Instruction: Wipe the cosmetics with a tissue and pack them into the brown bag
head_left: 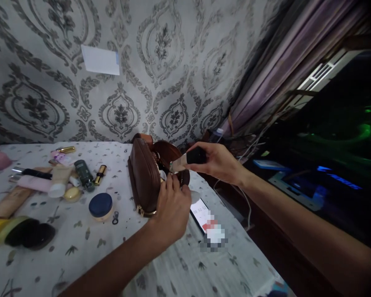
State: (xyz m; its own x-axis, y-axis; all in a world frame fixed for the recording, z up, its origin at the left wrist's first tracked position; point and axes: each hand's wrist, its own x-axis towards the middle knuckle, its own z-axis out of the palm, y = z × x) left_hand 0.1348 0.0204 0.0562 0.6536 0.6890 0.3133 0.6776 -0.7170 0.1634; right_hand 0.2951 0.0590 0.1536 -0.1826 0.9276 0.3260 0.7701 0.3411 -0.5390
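A brown zip bag (144,175) stands unzipped on the table, its lid folded back toward the wall. My left hand (174,206) is at the near side of its opening, with the fingers bent over the edge; the fingertips are partly hidden. By its black cap, my right hand (221,163) holds a small foundation bottle (179,163) with a beige body. The bottle is tilted, its lower end over the bag's mouth. What lies deeper in the bag is mostly hidden. Just right of my left hand lies a lit phone (200,210) showing a timer.
Left of the bag are a navy-lidded jar (100,206), a gold lipstick tube (100,175), a dark green tube (84,174) and several other cosmetics. A yellow and black rounded item (18,232) lies front left. White cables (249,202) hang past the table's right edge.
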